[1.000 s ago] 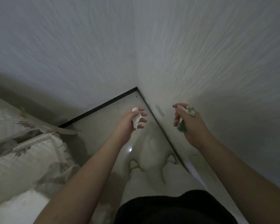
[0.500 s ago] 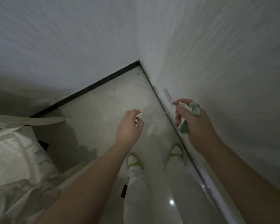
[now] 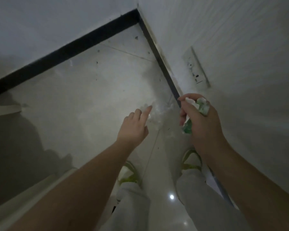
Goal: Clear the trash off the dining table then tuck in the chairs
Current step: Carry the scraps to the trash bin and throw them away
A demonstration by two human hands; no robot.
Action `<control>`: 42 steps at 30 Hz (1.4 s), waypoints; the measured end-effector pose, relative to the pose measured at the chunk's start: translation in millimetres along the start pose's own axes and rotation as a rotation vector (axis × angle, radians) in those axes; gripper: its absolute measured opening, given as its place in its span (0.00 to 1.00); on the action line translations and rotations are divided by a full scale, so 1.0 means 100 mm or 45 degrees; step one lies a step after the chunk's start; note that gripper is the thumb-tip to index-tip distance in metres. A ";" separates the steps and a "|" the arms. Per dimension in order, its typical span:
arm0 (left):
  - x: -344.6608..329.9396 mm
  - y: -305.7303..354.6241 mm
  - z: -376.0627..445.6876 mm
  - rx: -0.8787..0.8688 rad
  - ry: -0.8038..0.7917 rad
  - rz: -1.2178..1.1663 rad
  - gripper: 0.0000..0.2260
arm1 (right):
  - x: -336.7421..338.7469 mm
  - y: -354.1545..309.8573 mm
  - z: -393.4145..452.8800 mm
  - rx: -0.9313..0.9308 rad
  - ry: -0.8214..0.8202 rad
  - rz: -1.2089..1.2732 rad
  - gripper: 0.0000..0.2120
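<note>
Right hand [image 3: 201, 120], we see, clenches a crumpled white-and-green wrapper [image 3: 200, 106] just below the wall socket [image 3: 195, 67]. Left hand [image 3: 134, 126] reaches out lower left of that socket, index finger straight; a blurred white scrap [image 3: 154, 112] shows at its fingertips, grip unclear.

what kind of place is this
Probably a corner of a room in a home: glossy floor tiles, a black skirting under white walls, and a wall socket. The right hand holds a wrapper.
</note>
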State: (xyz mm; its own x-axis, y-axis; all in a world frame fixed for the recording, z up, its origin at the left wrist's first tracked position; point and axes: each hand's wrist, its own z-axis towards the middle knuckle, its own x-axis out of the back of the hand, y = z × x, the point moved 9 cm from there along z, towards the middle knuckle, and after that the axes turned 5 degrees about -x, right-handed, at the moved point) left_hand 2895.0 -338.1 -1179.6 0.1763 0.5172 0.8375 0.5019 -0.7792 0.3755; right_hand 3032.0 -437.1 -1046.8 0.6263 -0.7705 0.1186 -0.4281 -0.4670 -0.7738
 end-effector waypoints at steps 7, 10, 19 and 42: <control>-1.06 -0.05 0.77 -0.161 -0.041 0.096 0.41 | 0.04 0.64 0.66 0.016 0.127 -0.122 0.05; -1.31 -0.05 1.01 -0.186 -0.005 0.149 0.50 | 0.04 0.82 0.84 0.015 0.106 -0.184 0.04; -1.70 -0.12 1.25 -0.089 -0.143 0.345 0.36 | 0.03 0.86 0.91 0.048 0.051 -0.275 0.05; 1.26 0.27 -1.41 0.663 0.313 -1.384 0.21 | -0.11 -1.04 -1.28 0.030 -0.140 -0.300 0.06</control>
State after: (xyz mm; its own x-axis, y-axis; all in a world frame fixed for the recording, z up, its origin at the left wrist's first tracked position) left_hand 2811.5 -343.4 -1007.8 -0.6800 0.6849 0.2619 0.5762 0.2781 0.7685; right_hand 2986.4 -435.4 -887.8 0.7746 -0.5893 0.2295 -0.2476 -0.6165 -0.7475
